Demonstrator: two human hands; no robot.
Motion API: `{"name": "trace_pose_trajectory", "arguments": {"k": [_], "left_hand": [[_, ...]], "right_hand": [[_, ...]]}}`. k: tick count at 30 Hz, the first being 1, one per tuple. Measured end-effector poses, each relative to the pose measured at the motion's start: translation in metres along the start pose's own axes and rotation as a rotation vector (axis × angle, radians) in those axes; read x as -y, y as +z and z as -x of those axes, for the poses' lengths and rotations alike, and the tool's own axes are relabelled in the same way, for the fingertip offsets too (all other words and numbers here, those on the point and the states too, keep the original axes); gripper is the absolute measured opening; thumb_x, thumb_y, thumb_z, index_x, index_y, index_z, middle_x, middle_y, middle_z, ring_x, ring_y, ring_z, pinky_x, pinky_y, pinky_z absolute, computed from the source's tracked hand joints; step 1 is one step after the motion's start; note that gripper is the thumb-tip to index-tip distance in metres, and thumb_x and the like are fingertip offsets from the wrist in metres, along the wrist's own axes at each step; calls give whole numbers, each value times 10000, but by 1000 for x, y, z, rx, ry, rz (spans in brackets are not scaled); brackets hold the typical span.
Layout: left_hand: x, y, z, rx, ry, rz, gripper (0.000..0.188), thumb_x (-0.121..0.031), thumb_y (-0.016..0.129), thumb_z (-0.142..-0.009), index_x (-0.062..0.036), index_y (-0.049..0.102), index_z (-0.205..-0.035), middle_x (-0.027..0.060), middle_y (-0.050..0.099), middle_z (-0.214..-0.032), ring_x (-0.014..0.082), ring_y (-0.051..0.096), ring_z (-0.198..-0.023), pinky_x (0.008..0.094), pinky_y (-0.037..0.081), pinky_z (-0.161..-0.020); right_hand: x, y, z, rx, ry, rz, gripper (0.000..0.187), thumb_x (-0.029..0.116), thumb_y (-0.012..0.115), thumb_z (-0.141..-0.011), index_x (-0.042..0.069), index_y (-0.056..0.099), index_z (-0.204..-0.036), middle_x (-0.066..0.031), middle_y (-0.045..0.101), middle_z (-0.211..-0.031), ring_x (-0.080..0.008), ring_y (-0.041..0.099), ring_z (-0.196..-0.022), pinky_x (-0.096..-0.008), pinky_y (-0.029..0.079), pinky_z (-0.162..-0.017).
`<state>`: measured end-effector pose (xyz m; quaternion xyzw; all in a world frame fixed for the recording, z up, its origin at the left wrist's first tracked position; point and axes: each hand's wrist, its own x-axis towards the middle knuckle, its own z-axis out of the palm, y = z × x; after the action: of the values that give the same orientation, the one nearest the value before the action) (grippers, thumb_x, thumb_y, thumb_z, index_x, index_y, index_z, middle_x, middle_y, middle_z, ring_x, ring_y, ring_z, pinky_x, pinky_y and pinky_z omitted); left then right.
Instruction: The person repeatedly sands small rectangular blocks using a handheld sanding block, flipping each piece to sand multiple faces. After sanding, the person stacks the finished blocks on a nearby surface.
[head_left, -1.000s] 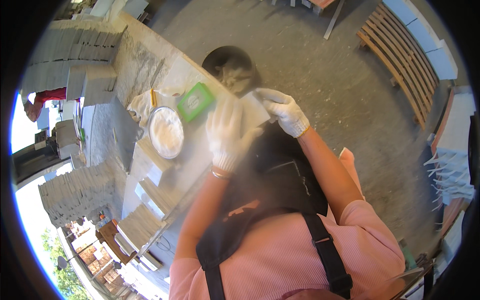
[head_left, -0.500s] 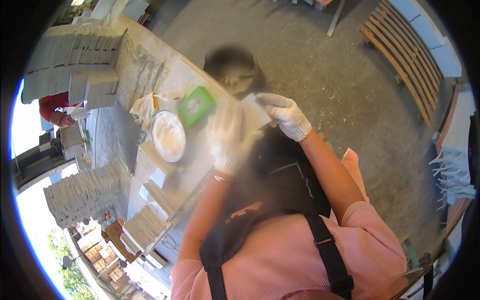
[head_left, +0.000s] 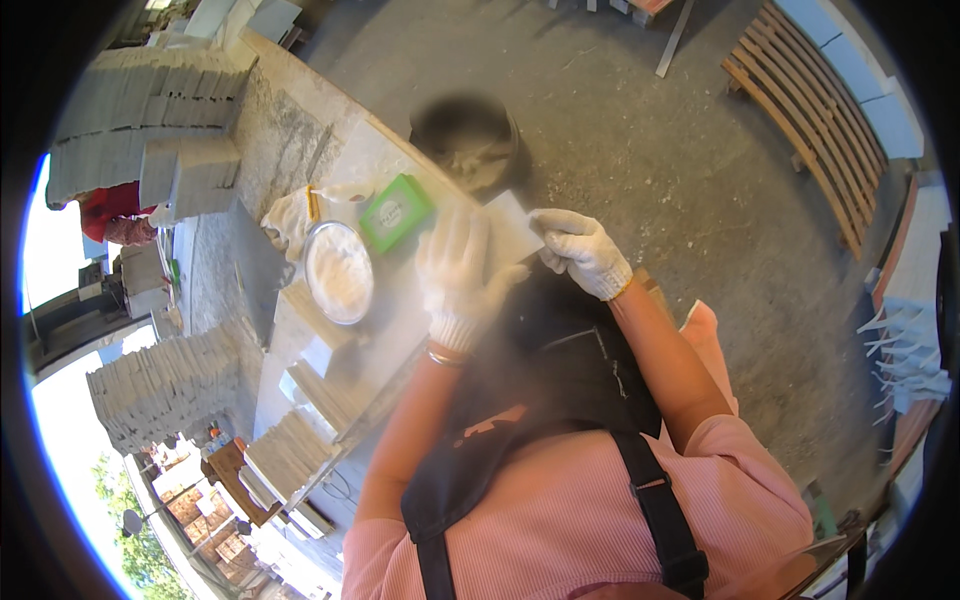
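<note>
White knitted gloves cover both hands. My left hand (head_left: 455, 265) lies flat over the near side of the worktable, fingers stretched out and thumb apart; a haze blurs it, and whatever lies beneath its palm is hidden. Between my hands a thin pale square piece, like a tile (head_left: 514, 226), juts past the table edge. My right hand (head_left: 583, 254) pinches its right edge between thumb and fingers. Just left of my left hand sit a green box (head_left: 397, 213) and a round metal-rimmed bowl (head_left: 312, 290) of white powder (head_left: 338, 268).
A dark round tub (head_left: 463, 125) stands on the floor past the table edge. Crumpled cloth (head_left: 288, 222) lies by the bowl. Stacked slabs (head_left: 300, 450) fill the table's near end, with more stacks (head_left: 165, 395) beyond. A person in red (head_left: 115, 213) is at far left; slatted wood (head_left: 810, 120) at far right.
My right hand has shifted slightly down and to the right, its fingers now closer to the tile's edge. My left hand has barely moved. The person in red has shifted slightly.
</note>
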<state>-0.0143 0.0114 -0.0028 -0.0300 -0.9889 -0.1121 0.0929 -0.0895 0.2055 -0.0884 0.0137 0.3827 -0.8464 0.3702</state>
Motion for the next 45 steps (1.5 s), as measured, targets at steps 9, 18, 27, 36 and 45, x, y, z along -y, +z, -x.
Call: {"name": "trace_pose_trajectory", "arguments": {"k": [9,18,27,36,45], "left_hand": [[-1,-4,-4,-22,16,34,849,-452,848,-707,13,606,-1375,236,598,-1410,412,535,-1327,557,389,-1071],[0,0,-1,-1,1,1,886,-504,848,-713,-7,599,-1402,239,587,-1438,424,512,-1367,586,357,-1125],[0,0,0,-13,-25,27,866,-463,869,-676,-6,626,-1369,240,605,-1416,416,520,-1363,562,364,-1121],[1,-3,-2,-62,14,42,849,-444,871,-676,10,622,-1348,225,607,-1403,406,539,-1326,537,387,-1087],[4,-3,1,-120,38,68,798,-421,891,-653,-36,632,-1302,188,598,-1382,377,553,-1268,503,421,-1028]], "right_hand": [[-4,16,-50,-15,-204,35,427,34,593,-973,-55,618,-1389,-144,674,-1356,-208,634,-1190,-308,459,-1075],[0,9,-33,-28,-181,104,411,53,620,-973,-37,639,-1374,-119,703,-1320,-146,659,-1121,-268,506,-973],[-5,5,-1,-50,-38,30,392,57,645,-970,-11,653,-1356,-100,731,-1180,-112,606,-753,-251,483,-642],[-6,13,-23,-74,-109,12,455,92,664,-965,-49,604,-1394,-139,693,-1318,-187,714,-964,-278,524,-688],[5,-21,30,-99,-244,-11,515,231,723,-979,47,582,-1439,-47,615,-859,-148,551,-738,-257,416,-616]]}}
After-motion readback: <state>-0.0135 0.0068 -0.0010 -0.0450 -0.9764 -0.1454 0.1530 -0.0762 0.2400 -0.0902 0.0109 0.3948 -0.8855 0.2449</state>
